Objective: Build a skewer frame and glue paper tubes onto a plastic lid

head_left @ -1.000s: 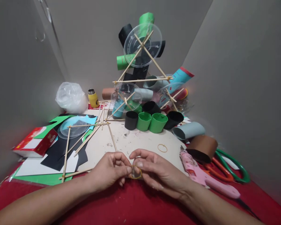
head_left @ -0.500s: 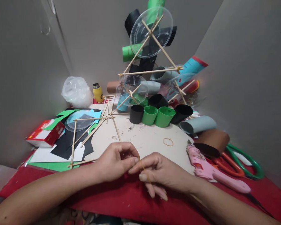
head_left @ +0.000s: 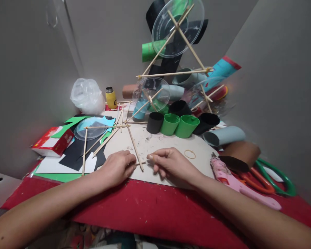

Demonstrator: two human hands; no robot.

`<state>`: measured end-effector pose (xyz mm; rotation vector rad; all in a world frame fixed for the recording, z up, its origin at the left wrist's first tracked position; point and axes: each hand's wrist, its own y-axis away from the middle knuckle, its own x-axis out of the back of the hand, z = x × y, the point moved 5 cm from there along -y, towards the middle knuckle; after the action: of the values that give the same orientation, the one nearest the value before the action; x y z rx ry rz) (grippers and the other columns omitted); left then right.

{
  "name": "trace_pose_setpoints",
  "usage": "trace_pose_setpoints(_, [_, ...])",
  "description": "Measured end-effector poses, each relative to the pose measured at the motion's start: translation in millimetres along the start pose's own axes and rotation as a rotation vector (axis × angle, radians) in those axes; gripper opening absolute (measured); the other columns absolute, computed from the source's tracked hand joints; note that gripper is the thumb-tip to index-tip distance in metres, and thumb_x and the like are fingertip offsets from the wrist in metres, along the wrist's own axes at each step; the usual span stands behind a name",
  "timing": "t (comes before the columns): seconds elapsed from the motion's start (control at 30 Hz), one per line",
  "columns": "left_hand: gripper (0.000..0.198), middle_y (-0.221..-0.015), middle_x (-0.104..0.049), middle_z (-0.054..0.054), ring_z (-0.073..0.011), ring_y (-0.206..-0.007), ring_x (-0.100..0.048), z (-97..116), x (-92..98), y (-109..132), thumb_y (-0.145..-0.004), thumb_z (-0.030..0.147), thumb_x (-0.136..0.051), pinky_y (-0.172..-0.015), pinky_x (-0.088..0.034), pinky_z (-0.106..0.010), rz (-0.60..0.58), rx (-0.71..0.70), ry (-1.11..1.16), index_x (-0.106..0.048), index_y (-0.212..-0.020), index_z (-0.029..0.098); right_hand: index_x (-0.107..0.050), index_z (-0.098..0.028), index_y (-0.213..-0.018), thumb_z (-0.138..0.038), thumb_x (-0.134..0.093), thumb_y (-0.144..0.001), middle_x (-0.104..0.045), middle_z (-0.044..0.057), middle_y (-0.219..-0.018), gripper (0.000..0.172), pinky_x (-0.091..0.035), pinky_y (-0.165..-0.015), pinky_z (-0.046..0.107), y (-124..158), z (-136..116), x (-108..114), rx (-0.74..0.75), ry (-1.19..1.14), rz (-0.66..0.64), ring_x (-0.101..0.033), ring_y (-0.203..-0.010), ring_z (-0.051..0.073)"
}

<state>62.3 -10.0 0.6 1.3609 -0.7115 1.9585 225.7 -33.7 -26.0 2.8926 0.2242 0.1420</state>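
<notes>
A four-sided frame of thin wooden sticks [head_left: 133,143] lies on the white board in front of me, its near right corner crossing between my hands. My left hand [head_left: 119,167] is closed around the near stick, just left of that crossing, and covers most of it. Just right of the crossing, my right hand [head_left: 171,164] has thumb and forefinger pinched together near the stick's tip. What the pinch holds, if anything, is too small to make out. A loose rubber band [head_left: 190,154] rests on the board beyond the right hand.
Green paper tubes [head_left: 188,126] and black ones stand behind the board. A stick structure with a clear lid [head_left: 168,38] rises at the back. On the right lie a pink glue gun [head_left: 238,186] and green-handled scissors [head_left: 287,186]. A red box [head_left: 54,141] sits left on paper sheets.
Both hands have moved forward, from the near edge onto the board, and apart. The left now grips the frame's near stick. The rubber band earlier around my right fingers no longer shows clearly.
</notes>
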Motion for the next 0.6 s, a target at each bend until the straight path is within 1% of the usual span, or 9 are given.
trace_pose_setpoints(0.07, [0.019,-0.081,-0.062,-0.005,-0.0176,-0.078,-0.057,2.1,-2.5,-1.3,-0.092,0.023,-0.046,-0.069,-0.042,-0.027,0.02,-0.043,-0.026,-0.062,-0.083,0.017,-0.057,-0.016,-0.059,-0.047,-0.064,-0.079,-0.06,0.0,-0.048,0.038,-0.034,-0.034,0.018,-6.8,-7.2,-3.4,0.005,0.124,0.011,-0.043,-0.032,0.006])
trace_pose_setpoints(0.13, [0.021,-0.081,-0.062,-0.005,-0.018,-0.078,-0.057,3.4,-4.4,-0.7,-0.094,0.023,-0.044,-0.069,-0.043,-0.028,0.045,-0.069,-0.058,-0.061,-0.083,0.017,-0.055,-0.017,-0.054,-0.041,-0.062,-0.082,-0.056,-0.001,-0.043,0.037,-0.031,-0.033,0.019,-13.3,-12.3,-7.7,0.0,0.204,0.013,-0.042,-0.031,0.006])
trace_pose_setpoints(0.23, [0.023,-0.083,-0.062,-0.006,-0.0187,-0.078,-0.057,5.9,-7.1,2.2,-0.095,0.023,-0.041,-0.07,-0.044,-0.03,0.063,-0.101,-0.093,-0.061,-0.084,0.016,-0.054,-0.017,-0.048,-0.03,-0.06,-0.083,-0.05,-0.003,-0.036,0.038,-0.025,-0.034,0.019,-21.4,-15.5,-13.5,0.006,0.278,0.018,-0.037,-0.031,0.005])
trace_pose_setpoints(0.37, [0.021,-0.081,-0.061,-0.007,-0.0183,-0.075,-0.055,9.8,-10.3,5.6,-0.094,0.02,-0.041,-0.067,-0.043,-0.03,0.062,-0.158,-0.139,-0.06,-0.084,0.016,-0.054,-0.017,-0.046,-0.02,-0.058,-0.081,-0.047,-0.004,-0.035,0.036,-0.025,-0.036,0.02,-26.8,-13.3,-17.9,-0.005,0.334,-0.002,-0.037,-0.032,0.006])
trace_pose_setpoints(0.5, [0.021,-0.079,-0.059,-0.006,-0.018,-0.071,-0.052,11.2,-12.9,8.0,-0.094,0.018,-0.041,-0.064,-0.042,-0.03,0.078,-0.217,-0.174,-0.058,-0.082,0.015,-0.05,-0.018,-0.044,-0.021,-0.056,-0.081,-0.046,-0.005,-0.034,0.038,-0.027,-0.038,0.02,-25.6,-13.3,-20.6,-0.021,0.347,-0.031,-0.037,-0.034,0.006])
trace_pose_setpoints(0.6, [0.02,-0.08,-0.059,-0.005,-0.0181,-0.072,-0.051,11.2,-14.7,9.5,-0.094,0.017,-0.042,-0.064,-0.042,-0.03,0.078,-0.237,-0.182,-0.057,-0.082,0.015,-0.051,-0.017,-0.044,-0.02,-0.057,-0.08,-0.046,-0.005,-0.035,0.037,-0.026,-0.039,0.02,-23.8,-15.3,-22.2,-0.032,0.346,-0.042,-0.037,-0.035,0.006])
